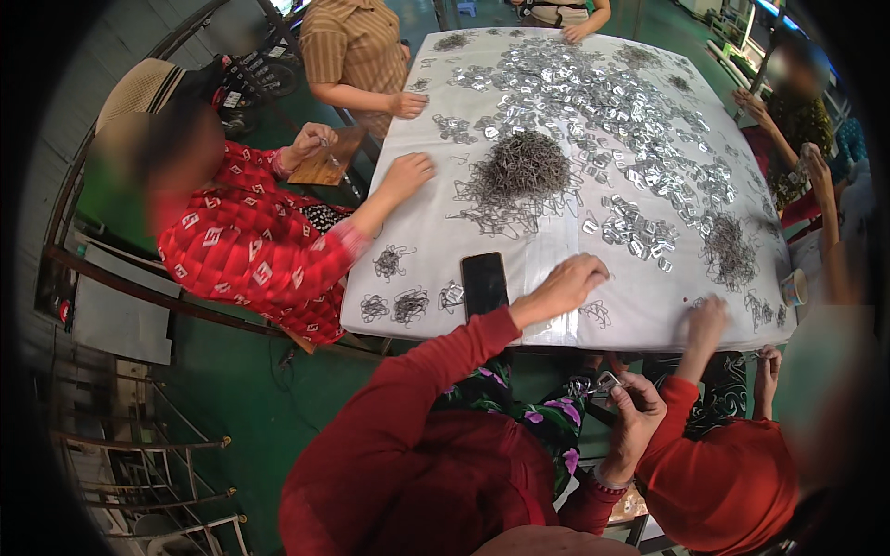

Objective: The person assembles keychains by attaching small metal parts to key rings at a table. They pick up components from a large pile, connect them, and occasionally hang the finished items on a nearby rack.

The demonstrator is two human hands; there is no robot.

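Note:
My left hand (565, 285) reaches out over the near part of the white-covered table (431, 222). Its fingers are bent together; whatever they might hold is too small to make out. Beyond it lies a cluster of shiny metal buckles (640, 232), and close by is a small scatter of bent wire pieces (596, 315). Below the table edge, my right hand (635, 412) pinches a square metal buckle (607, 381) between thumb and fingers. Several more metal pieces (580, 385) hang beside it, over my lap.
A black phone (485, 283) lies left of my left hand. Bent wire is heaped (527, 167) mid-table, with buckles spread behind it. People work around the table: one in patterned red (260, 241) at left, one in orange-red (718, 482) close at right. A paper cup (794, 287) stands at the right edge.

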